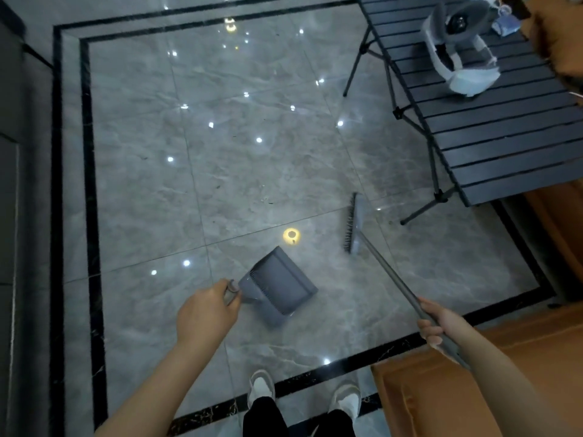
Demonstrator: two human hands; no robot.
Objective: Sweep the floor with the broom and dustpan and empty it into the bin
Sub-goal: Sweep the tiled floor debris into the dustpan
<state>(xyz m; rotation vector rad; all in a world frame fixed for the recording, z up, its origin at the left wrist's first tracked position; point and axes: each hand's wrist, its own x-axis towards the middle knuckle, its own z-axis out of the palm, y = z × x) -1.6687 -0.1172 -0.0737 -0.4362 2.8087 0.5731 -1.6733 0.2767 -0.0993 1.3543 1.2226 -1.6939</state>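
My left hand [206,312] grips the handle of a grey dustpan [279,283], which hangs or rests low over the grey marble floor [195,171], its mouth facing right. My right hand [437,323] grips the grey pole of the broom [386,269]. The broom head [353,223] stands on the floor to the upper right of the dustpan, apart from it. A few small dark specks of dirt [268,201] lie on the tiles to the left of the broom head. No bin is in view.
A black slatted folding table [492,137] stands at the upper right, its thin legs [424,209] reaching the floor near the broom head. A grey and white device [454,45] lies on it. Brown wooden furniture [441,389] is at lower right. My white shoes [262,387] show below.
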